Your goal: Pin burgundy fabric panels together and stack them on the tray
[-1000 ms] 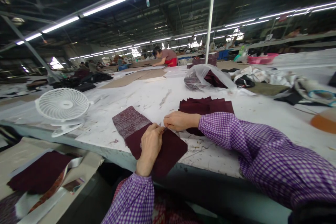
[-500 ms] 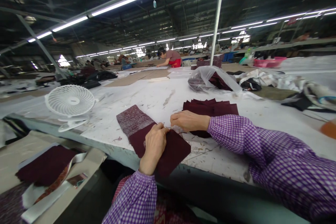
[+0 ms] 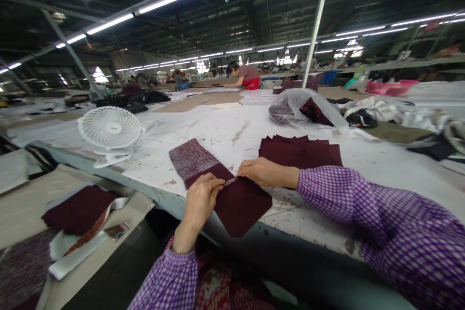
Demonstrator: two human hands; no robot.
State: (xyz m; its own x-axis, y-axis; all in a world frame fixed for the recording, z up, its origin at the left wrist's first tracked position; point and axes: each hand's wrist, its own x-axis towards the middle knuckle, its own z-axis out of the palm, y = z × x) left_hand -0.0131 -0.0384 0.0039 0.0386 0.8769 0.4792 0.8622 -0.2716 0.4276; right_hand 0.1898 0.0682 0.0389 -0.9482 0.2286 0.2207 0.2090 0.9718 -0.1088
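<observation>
A dark maroon fabric piece (image 3: 242, 208) is held along its upper edge, its pointed lower part hanging over the table's near edge. My left hand (image 3: 200, 199) is closed, thumb and fingers pinching the left end of that edge. At the right end my right hand (image 3: 264, 172) pinches the fabric, fingers pressed together. A pale strip shows along the edge between the two hands. Behind my left hand lie fabric pieces with a mottled grey-maroon face (image 3: 192, 159), partly covered. Just beyond my right hand sits a fanned stack of maroon fabric pieces (image 3: 300, 151).
A white fan (image 3: 111, 128) stands at the table's left. Behind the stack is a clear plastic bag (image 3: 286, 106) with maroon fabric inside. Crumpled cloth and a pink basin (image 3: 392, 87) are at right. Offcuts lie on a lower surface (image 3: 140, 203) at left. A co-worker (image 3: 249, 75) bends over farther back.
My left hand has slid left and down along the fabric's edge, while my right hand has come onto its right end. The edge is now stretched between them. The view has shifted slightly left.
</observation>
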